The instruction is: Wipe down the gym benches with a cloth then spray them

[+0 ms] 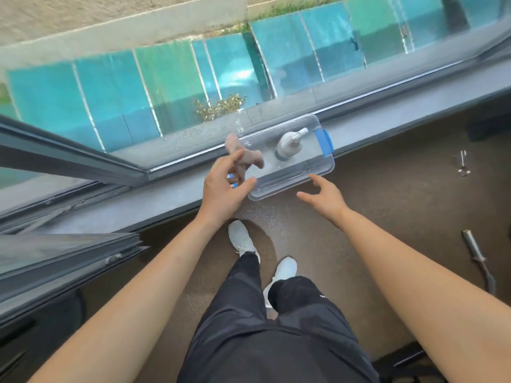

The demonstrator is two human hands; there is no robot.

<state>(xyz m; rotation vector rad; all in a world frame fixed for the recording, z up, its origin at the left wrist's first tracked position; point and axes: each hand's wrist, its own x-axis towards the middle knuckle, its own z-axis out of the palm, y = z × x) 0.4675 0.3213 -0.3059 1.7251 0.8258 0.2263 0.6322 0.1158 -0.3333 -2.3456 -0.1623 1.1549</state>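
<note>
Grey window ledge ahead carries a clear plastic bin [279,186] holding the white spray bottle [287,145] and a crumpled pinkish cloth [253,158]. My left hand [224,189] hovers loosely spread at the cloth, and my right hand [322,196] is spread just beside the bin's near rim; neither grips anything. I judge this the fetching step: next I pinch the cloth out cleanly, with no bench in view.

One bin [320,174], one bottle [287,143], one cloth [253,158]
</note>
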